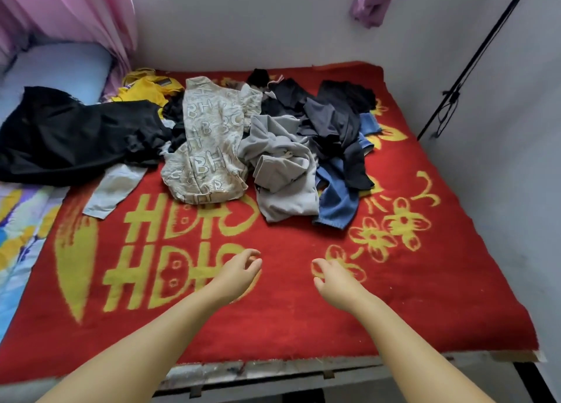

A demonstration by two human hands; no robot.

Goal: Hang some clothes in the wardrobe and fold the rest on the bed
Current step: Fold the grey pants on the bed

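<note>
Nothing's hung or folded yet: the clothes pile [267, 141] is lying jumbled on the red blanket [288, 320] while left hand [238, 270] and right hand [334, 279] are hovering loosely curled, empty.

Red blanket [303, 326], yellow letters, flowers; beige lettered garment [206, 147]; grey top [282, 165].

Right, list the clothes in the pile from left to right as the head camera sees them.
black garment → beige lettered garment → grey garment → blue denim piece. The yellow garment and the dark pieces at the back overlap the others too much to place. Both hands hover empty in front.
</note>
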